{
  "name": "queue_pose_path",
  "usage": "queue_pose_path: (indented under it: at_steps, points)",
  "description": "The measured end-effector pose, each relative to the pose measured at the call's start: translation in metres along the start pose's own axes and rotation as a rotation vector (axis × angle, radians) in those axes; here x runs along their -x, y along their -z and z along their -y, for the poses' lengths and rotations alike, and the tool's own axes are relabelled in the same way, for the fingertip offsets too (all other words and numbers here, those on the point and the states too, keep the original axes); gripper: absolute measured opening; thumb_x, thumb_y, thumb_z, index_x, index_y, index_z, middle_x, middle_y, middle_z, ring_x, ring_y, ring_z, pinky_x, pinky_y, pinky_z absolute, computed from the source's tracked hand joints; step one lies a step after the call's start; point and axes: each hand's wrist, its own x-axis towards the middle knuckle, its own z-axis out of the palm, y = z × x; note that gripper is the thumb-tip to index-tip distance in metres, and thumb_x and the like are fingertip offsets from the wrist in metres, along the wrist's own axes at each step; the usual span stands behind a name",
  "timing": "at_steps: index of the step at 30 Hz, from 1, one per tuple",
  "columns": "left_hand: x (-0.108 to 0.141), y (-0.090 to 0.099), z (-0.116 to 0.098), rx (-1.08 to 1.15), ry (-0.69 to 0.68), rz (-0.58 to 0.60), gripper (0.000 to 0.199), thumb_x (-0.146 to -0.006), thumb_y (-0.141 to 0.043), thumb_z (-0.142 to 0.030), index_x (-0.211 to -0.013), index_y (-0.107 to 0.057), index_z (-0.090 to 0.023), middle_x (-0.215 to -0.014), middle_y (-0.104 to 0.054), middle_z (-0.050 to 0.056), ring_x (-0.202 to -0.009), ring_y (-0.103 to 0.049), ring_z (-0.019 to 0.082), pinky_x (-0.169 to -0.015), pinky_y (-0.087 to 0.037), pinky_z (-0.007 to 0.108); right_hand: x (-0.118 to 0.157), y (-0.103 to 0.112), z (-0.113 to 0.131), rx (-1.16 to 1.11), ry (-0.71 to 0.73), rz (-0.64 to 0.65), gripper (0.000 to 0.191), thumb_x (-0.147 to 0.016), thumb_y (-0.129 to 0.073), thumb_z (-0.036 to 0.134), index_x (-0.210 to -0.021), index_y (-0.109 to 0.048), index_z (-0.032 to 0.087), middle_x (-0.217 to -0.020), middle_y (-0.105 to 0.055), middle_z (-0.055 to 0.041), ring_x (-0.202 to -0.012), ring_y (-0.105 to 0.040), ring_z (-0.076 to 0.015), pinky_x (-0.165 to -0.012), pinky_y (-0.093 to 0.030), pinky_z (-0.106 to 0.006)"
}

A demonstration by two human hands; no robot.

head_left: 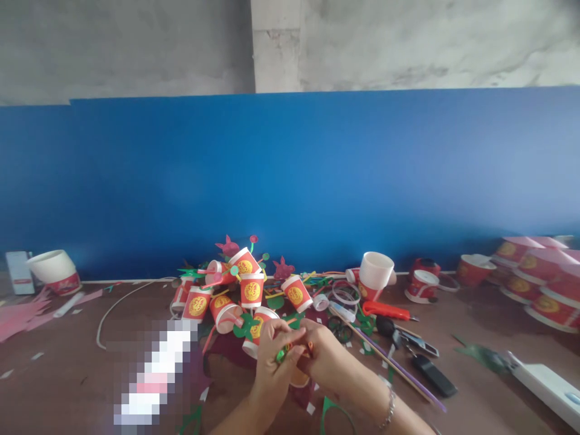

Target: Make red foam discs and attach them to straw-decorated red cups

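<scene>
My left hand [273,368] and my right hand [322,356] are close together over the near middle of the table, with their fingers pinched. A small green piece [281,354] shows at my left fingertips. A thin orange piece [310,345] sticks out by my right fingers; its exact kind is partly hidden. Partly covered below the hands is a yellow-marked cup [299,379]. Just beyond lies a pile of red paper cups with yellow emblems, including one upright cup [252,290] and one tilted cup [296,293], mixed with straws and green and pink paper cutouts.
To the right lie an orange utility knife [387,310], a purple stick [403,367], black-handled scissors [339,329], a black key fob [434,374] and a white glue gun [546,386]. Stacked cups [555,308] stand far right. A blue panel [290,181] rises behind the table.
</scene>
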Motion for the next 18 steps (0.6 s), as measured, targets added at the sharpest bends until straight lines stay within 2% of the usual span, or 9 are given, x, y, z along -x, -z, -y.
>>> queue_pose_path:
  at_steps: [3, 5, 7, 10, 14, 18]
  points:
    - [0.001, 0.0, 0.001, 0.092, 0.111, -0.044, 0.044, -0.083, -0.058, -0.046, -0.122, -0.06, -0.024, -0.116, -0.057, 0.011, -0.112, -0.051, 0.028, -0.096, -0.042, 0.044, -0.005, 0.003, -0.002, -0.127, 0.014, -0.071, 0.008, -0.069, -0.058, 0.016, -0.065, -0.065, 0.015, -0.074, -0.059, -0.0016, -0.067, -0.053, -0.0138, -0.06, -0.041, -0.023]
    - [0.002, -0.002, 0.002, 0.201, 0.2, -0.059, 0.055, -0.081, -0.062, -0.045, -0.13, -0.051, -0.023, -0.123, -0.056, 0.013, -0.118, -0.049, 0.03, -0.1, -0.039, 0.044, -0.009, 0.007, -0.006, -0.245, -0.037, -0.104, 0.01, -0.072, -0.06, 0.021, -0.072, -0.068, 0.015, -0.072, -0.06, -0.0014, -0.067, -0.054, -0.0149, -0.06, -0.043, -0.024]
    - [0.003, -0.006, 0.003, 0.344, 0.254, -0.003, 0.069, -0.073, -0.07, -0.045, -0.133, -0.046, -0.02, -0.123, -0.057, 0.015, -0.116, -0.052, 0.031, -0.098, -0.042, 0.045, -0.013, 0.013, -0.011, -0.323, -0.058, -0.105, 0.016, -0.075, -0.061, 0.028, -0.078, -0.069, 0.015, -0.07, -0.062, -0.0017, -0.068, -0.056, -0.017, -0.061, -0.045, -0.026]
    - [0.004, -0.014, 0.006, 0.487, 0.333, 0.129, 0.085, -0.062, -0.08, -0.041, -0.134, -0.042, -0.019, -0.123, -0.059, 0.016, -0.116, -0.053, 0.034, -0.095, -0.045, 0.046, -0.015, 0.02, -0.016, -0.349, -0.065, -0.095, 0.023, -0.074, -0.064, 0.038, -0.075, -0.07, 0.016, -0.069, -0.062, -0.0028, -0.071, -0.058, -0.0202, -0.064, -0.047, -0.03]
    - [0.006, -0.018, 0.009, 0.519, 0.387, 0.159, 0.08, -0.064, -0.079, -0.034, -0.133, -0.042, -0.017, -0.124, -0.059, 0.017, -0.116, -0.053, 0.033, -0.099, -0.042, 0.046, -0.014, 0.029, -0.015, -0.258, -0.027, -0.139, 0.025, -0.074, -0.066, 0.041, -0.078, -0.071, 0.017, -0.079, -0.061, -0.0042, -0.08, -0.057, -0.021, -0.071, -0.047, -0.031]
    - [0.005, -0.017, 0.008, 0.598, 0.423, 0.175, 0.075, -0.065, -0.079, -0.032, -0.13, -0.045, -0.018, -0.125, -0.059, 0.016, -0.109, -0.059, 0.032, -0.093, -0.047, 0.045, -0.01, 0.036, -0.008, -0.254, 0.021, -0.226, 0.028, -0.077, -0.065, 0.041, -0.095, -0.07, 0.02, -0.105, -0.056, -0.0068, -0.091, -0.055, -0.0202, -0.073, -0.046, -0.029]
